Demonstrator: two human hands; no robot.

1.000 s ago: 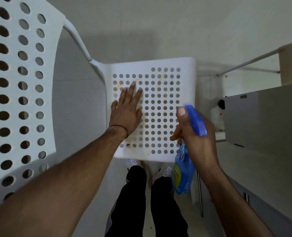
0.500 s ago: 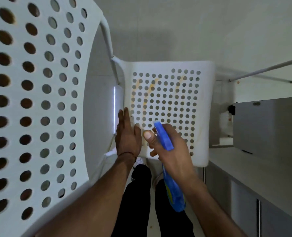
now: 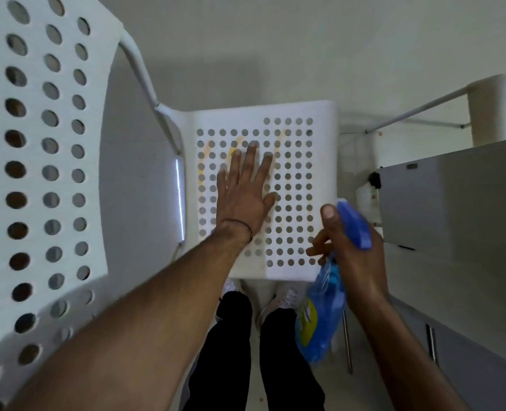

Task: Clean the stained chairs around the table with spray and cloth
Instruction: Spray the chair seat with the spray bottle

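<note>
Left hand [image 3: 244, 197] flat, fingers straight, on stained chair seat [image 3: 320, 161] | right hand [image 3: 355, 262] gripped spray bottle [image 3: 320, 315], blue liquid inside.

Left hand [image 3: 243, 194] flat, fingers straight; right hand [image 3: 353, 256] seemingly grips bottle [image 3: 320, 318].

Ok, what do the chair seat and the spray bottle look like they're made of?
Chair seat: most likely moulded white plastic, smooth and fairly matt; it is one piece with rounded edges and regular round holes. Spray bottle: seemingly a translucent blue plastic body, since light shows through it, with an opaque blue plastic nozzle head.
</note>
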